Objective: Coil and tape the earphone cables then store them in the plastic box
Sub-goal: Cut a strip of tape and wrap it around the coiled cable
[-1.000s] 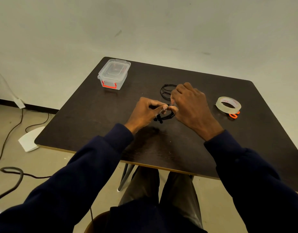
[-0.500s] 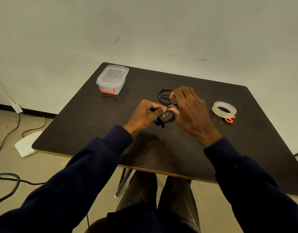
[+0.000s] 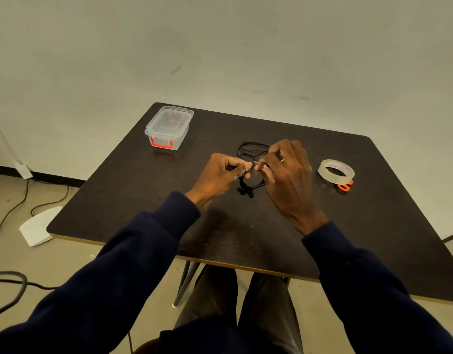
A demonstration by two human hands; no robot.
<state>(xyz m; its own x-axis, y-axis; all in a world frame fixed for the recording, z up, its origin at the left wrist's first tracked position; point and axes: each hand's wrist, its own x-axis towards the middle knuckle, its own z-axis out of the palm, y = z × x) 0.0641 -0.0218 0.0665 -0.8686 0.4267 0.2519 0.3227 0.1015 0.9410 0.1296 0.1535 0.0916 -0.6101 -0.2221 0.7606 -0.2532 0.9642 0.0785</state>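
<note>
Nearest me, the left hand (image 3: pixel 221 175) and right hand (image 3: pixel 286 172) meet fingertip to fingertip mid-bench (image 3: pixel 143 200), pinching a coiled earphone cable (image 3: pixel 246 191); I judge they're wrapping tape around it, so pressing the strip flat comes next. At twelve o'clock lies a second cable (image 3: pixel 248 149), tape roll (image 3: pixel 336 172) at three, closed plastic box (image 3: pixel 169 127) at ten. Since a second ago, the grip has barely changed.

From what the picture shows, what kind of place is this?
Probably a plain workroom or lab, not a home: a bare dark table against an unmarked wall, and loose cables trailing over the floor.
</note>
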